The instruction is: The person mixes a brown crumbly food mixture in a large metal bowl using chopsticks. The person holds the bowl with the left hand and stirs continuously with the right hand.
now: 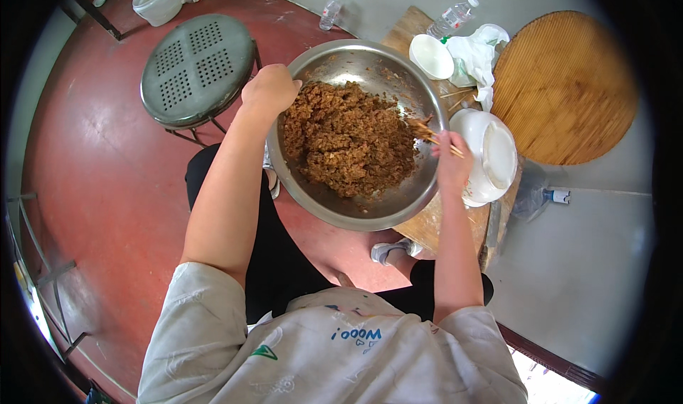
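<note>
A large stainless steel basin (363, 223) sits in front of me, its right side over a wooden board. Inside lies a big mound of brown minced filling (349, 137), heaped toward the basin's left and middle. My left hand (272, 88) grips the basin's upper left rim, thumb over the edge. In my right hand (453, 161), at the right rim, are wooden chopsticks (427, 131); their tips touch the filling at its right edge, with some clinging to them. What supports the basin from below is hidden.
Right of the basin, an overturned white bowl (493, 153), a small white bowl (431, 57), a crumpled plastic bag (472, 57) and a knife (493, 225) lie on the wooden board (421, 228). A round wooden board (565, 89) leans beyond. A metal stool (197, 70) stands left; a water bottle (331, 13) stands behind.
</note>
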`<state>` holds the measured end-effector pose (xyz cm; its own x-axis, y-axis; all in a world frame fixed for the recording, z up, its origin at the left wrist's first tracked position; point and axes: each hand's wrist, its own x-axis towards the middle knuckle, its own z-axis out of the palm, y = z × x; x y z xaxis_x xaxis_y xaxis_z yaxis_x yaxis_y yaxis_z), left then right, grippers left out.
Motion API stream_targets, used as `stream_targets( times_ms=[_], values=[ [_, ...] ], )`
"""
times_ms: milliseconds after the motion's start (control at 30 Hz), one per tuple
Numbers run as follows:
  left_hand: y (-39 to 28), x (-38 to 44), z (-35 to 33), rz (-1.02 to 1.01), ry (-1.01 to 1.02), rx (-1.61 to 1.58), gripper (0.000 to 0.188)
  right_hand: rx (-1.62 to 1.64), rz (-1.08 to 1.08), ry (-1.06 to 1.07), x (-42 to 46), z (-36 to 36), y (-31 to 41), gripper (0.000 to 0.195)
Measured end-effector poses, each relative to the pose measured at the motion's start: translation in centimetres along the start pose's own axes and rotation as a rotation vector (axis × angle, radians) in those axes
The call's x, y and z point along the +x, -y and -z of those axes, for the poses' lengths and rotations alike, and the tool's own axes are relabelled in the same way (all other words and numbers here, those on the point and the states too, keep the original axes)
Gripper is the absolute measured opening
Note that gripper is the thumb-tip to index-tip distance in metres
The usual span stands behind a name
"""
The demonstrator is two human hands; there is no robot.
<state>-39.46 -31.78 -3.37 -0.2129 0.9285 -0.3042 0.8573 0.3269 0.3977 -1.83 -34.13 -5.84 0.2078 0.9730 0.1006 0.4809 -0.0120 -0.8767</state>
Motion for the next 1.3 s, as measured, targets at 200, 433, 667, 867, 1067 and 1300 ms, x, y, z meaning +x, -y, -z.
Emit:
stream_targets(
  times_ms=[200,433,667,867,1067,1300],
  values=[
    [0.0,-0.2,0.3,-0.003,-0.015,-0.028,0.047,0.046,0.065,0.215,-4.5,-7.5,4.2,0.022],
    [0.8,0.4,-0.4,-0.031,-0.007,-0.021,0.049,0.125,0.467,0.4,-10.4,-6.6,8.3,0.01],
    [1.1,0.3,-0.6,-0.035,-0.04,-0.04,0.049,-0.161,0.381,0.503,-7.8,-7.0,5.0,0.015],
    [1.8,0.9,-0.6,-0.072,-0.024,-0.069,0.048,-0.091,0.085,0.266,-1.1,-1.6,4.2,0.014],
    [0.9,0.4,-0.6,-0.063,-0.03,-0.04,0.048,-0.338,0.379,0.246,1.8,1.8,2.5,0.016],
    [1.4,0.3,-0.7,-0.113,-0.03,-0.063,0.058,-0.264,0.319,0.61,-7.6,1.8,4.5,0.016]
  ],
)
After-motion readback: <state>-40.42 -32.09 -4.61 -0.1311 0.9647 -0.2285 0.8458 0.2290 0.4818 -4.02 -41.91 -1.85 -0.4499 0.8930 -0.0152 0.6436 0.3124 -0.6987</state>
